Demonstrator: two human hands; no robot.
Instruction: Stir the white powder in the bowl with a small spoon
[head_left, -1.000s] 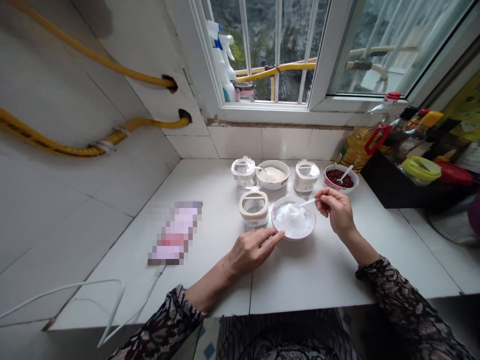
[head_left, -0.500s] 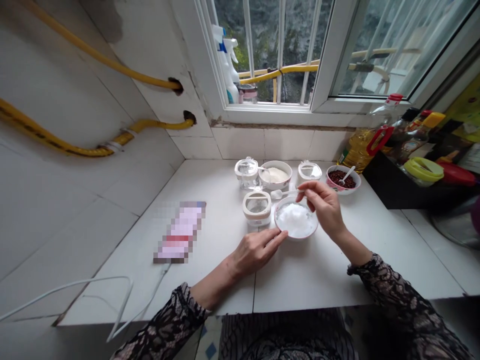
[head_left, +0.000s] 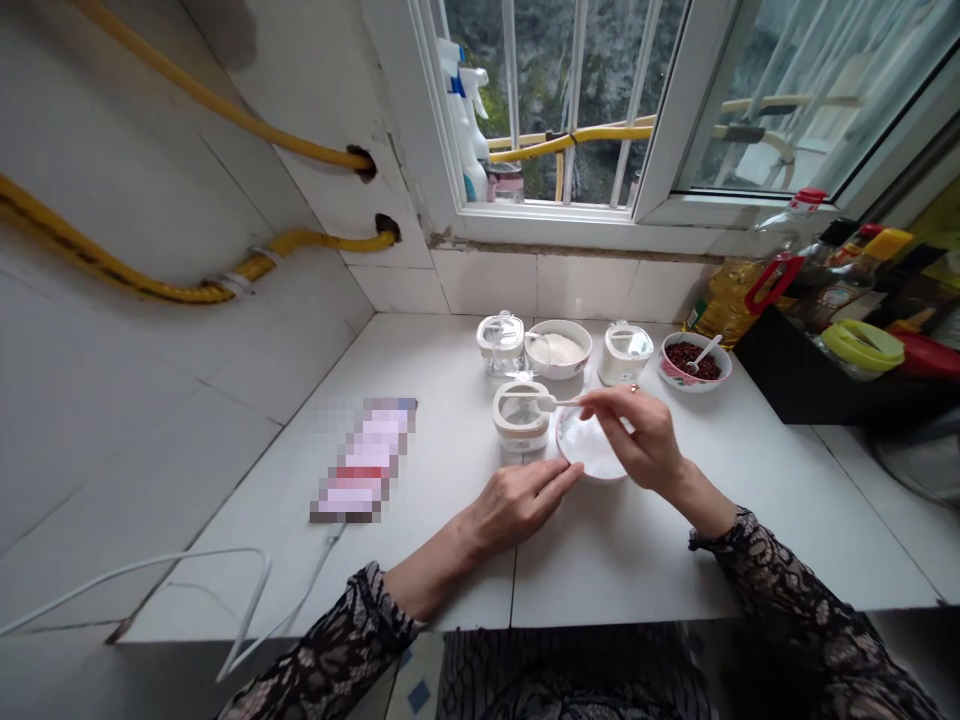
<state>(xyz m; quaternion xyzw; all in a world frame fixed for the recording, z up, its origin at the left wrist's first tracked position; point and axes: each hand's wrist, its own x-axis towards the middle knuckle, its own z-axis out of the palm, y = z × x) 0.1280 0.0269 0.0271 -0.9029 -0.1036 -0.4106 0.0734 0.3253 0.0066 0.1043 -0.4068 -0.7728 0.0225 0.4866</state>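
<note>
In my right hand point(head_left: 637, 430) the thin handle of a small white spoon point(head_left: 559, 403) is pinched. The spoon's head is over the near opening of a clear jar with a beige rim point(head_left: 523, 440); its contents are too small to make out. Right of that jar stands a bowl of white, salt-like grains point(head_left: 592, 447), partly hidden by my right hand. The fingertips of my left hand point(head_left: 517, 500) are closed at the bowl's near-left rim.
Behind are two more clear jars point(head_left: 501, 345) point(head_left: 627, 352), a bowl of pale grains point(head_left: 559, 350) and a bowl of dark red pieces point(head_left: 694, 362) with a spoon. A phone point(head_left: 364, 460) with a cable lies left. An oil bottle point(head_left: 739, 290) and a black box point(head_left: 780, 370) stand right.
The spoon has moved left from above the bowl's far edge to over the jar, with my right hand. My left hand stays at the bowl's rim. The view has shifted slightly.
</note>
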